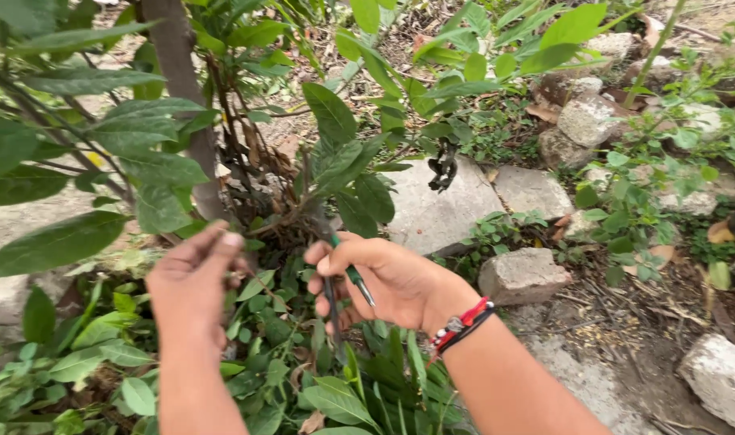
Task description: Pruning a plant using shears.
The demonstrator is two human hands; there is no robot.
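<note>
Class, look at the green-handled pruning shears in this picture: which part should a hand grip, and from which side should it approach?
Grip the two handles of the pruning shears, as the right hand does, coming from the low end nearest the person. The handles splay toward the person, while the blade end points up into the twigs.

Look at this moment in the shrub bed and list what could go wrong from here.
1. The left hand reaches toward the stems beside the tool's working end, so its fingers could get nicked.
2. The right hand has its grip on green-handled pruning shears pointed into a dense tangle of dry stems; leaves hide the tip, so a wrong stem might be cut.
3. Loose stones lie close by and could trip a foot.
</note>
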